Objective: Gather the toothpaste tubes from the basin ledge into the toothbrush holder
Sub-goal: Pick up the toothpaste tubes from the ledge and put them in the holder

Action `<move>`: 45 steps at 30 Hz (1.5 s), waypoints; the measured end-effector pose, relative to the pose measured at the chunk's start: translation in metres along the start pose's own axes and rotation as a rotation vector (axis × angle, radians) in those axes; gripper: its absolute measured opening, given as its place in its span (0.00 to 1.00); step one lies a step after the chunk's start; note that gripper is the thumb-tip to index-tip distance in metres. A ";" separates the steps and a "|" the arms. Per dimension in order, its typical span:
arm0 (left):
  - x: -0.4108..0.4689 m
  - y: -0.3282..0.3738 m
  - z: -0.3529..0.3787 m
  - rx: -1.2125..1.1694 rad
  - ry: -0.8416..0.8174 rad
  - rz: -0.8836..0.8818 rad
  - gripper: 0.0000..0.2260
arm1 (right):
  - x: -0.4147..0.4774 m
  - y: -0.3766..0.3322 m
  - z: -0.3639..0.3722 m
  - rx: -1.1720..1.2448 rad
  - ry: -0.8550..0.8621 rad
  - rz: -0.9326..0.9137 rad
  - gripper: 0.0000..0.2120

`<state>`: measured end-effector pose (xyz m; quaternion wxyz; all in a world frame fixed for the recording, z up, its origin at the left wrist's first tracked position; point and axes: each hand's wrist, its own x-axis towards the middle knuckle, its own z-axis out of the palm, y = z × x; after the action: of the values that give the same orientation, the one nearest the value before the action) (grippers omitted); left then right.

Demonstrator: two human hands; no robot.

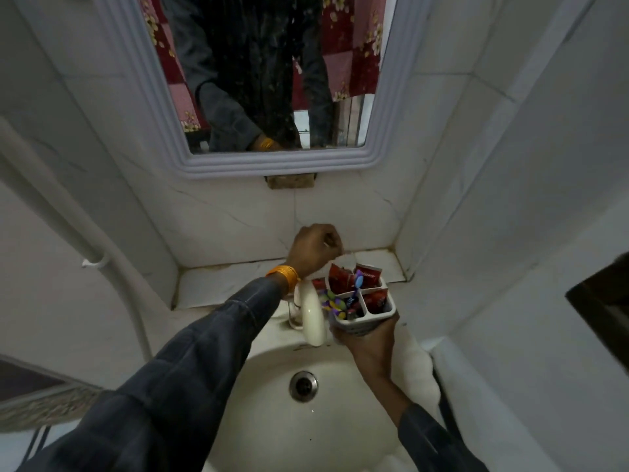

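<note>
Holding the white toothbrush holder (362, 310) from below, the right hand (369, 345) has its fingers clamped on the base, above the basin (272, 420) at about 3 o'clock from the tap (312, 315). Red toothpaste tubes (340, 278) stand in its compartments beside coloured toothbrushes (335, 301). At 11 o'clock from the holder, the left hand (315, 250) hovers over the ledge (218, 287), fingers curled together; whether they hold anything cannot be told.

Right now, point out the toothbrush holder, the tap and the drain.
toothbrush holder (381, 321): head view, white front wall.
tap (313, 315): head view, white spout.
drain (303, 385): head view, metal ring in basin.
</note>
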<state>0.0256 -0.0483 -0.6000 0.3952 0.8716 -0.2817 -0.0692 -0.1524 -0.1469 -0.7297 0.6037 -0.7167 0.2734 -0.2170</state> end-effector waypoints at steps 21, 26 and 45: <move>-0.002 -0.083 0.002 0.486 -0.169 -0.152 0.15 | 0.004 0.002 -0.005 0.040 -0.019 -0.006 0.55; -0.005 -0.029 -0.040 -0.102 0.089 -0.188 0.13 | 0.000 0.000 -0.005 0.042 -0.023 -0.001 0.55; -0.044 0.066 0.053 -0.072 -0.053 0.026 0.12 | 0.010 0.020 -0.002 -0.062 -0.052 -0.017 0.53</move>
<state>-0.0580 -0.0940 -0.5926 0.4194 0.8509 -0.3009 -0.0973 -0.1484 -0.1573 -0.7496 0.5861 -0.7429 0.2580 -0.1949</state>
